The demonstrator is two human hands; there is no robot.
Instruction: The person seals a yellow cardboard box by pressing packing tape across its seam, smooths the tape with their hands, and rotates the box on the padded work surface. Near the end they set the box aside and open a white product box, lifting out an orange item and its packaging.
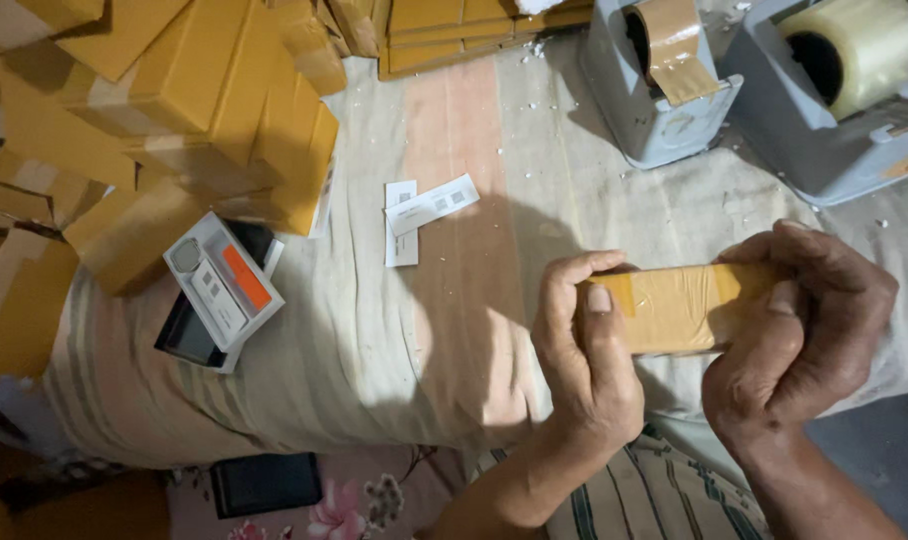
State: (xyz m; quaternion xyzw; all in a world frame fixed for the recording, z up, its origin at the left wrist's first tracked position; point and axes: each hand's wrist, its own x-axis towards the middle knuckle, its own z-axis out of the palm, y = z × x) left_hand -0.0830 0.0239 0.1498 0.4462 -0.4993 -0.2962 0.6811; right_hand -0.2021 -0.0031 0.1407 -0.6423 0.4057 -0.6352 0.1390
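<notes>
Toward four o'clock, both hands, left hand (586, 340) and right hand (799, 325), clasp opposite ends of a small taped cardboard box (674, 305), probably light, stiff, best gripped at its ends.

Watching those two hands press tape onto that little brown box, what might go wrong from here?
The tape looks wrinkled across the small cardboard box, so it might seal unevenly or lift at an edge. Both the left hand and right hand hold the box above the cloth-covered surface, so a slipping grip may drop it. The leaning pile of cardboard boxes could slide onto the white packaged item beside it.
</notes>
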